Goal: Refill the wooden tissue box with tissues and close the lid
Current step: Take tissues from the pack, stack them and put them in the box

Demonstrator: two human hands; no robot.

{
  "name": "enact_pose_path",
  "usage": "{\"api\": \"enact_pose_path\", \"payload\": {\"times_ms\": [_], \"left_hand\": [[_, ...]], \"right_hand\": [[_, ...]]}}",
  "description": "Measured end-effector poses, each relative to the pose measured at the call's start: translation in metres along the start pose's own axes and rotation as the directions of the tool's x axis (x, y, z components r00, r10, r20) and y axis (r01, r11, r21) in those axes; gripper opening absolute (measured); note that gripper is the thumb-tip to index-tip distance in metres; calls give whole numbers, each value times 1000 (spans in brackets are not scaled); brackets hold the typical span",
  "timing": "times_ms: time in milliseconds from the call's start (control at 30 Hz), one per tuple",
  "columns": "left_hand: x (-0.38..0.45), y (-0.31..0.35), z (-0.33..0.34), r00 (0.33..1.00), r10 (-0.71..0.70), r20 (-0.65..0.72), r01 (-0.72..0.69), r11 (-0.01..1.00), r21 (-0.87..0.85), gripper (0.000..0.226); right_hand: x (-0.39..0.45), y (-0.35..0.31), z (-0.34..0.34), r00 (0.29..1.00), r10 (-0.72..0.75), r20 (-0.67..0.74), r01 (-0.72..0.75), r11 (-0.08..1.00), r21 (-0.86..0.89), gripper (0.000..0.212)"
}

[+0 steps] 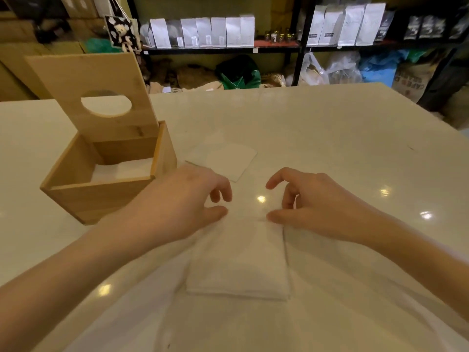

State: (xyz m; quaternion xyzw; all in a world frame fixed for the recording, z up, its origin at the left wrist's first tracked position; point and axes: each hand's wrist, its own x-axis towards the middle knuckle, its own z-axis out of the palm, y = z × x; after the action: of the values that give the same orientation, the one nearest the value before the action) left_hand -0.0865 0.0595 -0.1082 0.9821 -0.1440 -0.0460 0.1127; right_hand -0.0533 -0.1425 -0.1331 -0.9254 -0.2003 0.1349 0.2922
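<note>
Both hands reach for the tissues [238,265] at frame centre.
Left hand [182,199] and right hand [312,201] hover, fingers loosely curled, empty (box [101,196] left, lid [88,80] up for loading).

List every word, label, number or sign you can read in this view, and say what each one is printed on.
Partly legible dark letters, seemingly "CAFE", read upside down: on the tan burlap sack at the far right.
Small labels on the white paper pouches on the black metal shelf: too blurred to read.
Print on the dark foil bags: too blurred.
Light wooden tissue box, its lid, folded white tissues: no text.
</note>
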Motion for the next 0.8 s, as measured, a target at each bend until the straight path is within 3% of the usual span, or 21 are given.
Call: {"api": "enact_pose_path", "payload": {"times_ms": [200, 400, 600, 800], "left_hand": [[61, 3, -38, 997, 68, 25, -71, 982, 173, 20], [131, -17, -47, 998, 11, 67, -28, 965, 260, 26], [166, -43, -33, 967, -75, 244, -31, 916, 401, 32], [178, -51, -26, 947, -119, 297, -9, 918, 396, 30]], "right_hand": [[38, -8, -34, 989, -97, -115, 92, 994, -54, 22], [85, -3, -41, 976, -119, -180, 103, 990, -95, 24], [120, 3, -29, 986, -62, -153, 36, 985, -166, 27], [133, 7, -20, 994, -26, -107, 3, 977, -212, 25]]}}
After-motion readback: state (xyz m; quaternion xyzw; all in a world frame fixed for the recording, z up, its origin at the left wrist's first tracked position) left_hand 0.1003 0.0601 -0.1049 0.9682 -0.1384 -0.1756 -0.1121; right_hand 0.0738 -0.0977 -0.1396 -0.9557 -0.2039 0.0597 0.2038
